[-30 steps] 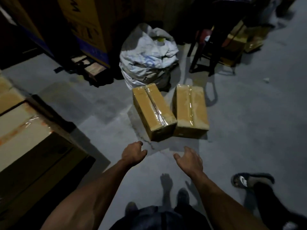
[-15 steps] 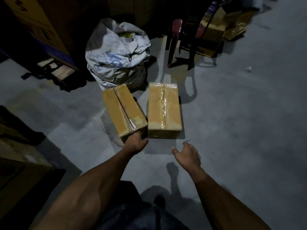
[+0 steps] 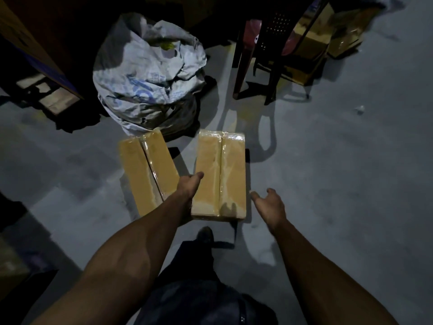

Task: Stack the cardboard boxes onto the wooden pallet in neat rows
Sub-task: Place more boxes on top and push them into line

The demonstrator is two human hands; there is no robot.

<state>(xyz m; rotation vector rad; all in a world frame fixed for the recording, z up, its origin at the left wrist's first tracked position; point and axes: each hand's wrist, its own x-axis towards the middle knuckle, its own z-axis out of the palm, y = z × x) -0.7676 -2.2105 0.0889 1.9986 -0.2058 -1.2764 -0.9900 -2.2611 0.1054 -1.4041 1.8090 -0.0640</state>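
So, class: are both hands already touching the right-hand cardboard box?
No: the left hand touches the box, while the right hand hovers beside it.

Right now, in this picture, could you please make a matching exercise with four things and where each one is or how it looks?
Things:
1. left hand
2. right hand
3. white sack
4. chair

Descriptions:
A. stands beyond the right box, on dark legs
B. crumpled, just behind the left box
C. open, beside the right box's right edge, not touching it
D. in the gap between the two boxes, thumb on the right box's top

Pairs: 1-D, 2-C, 3-B, 4-A
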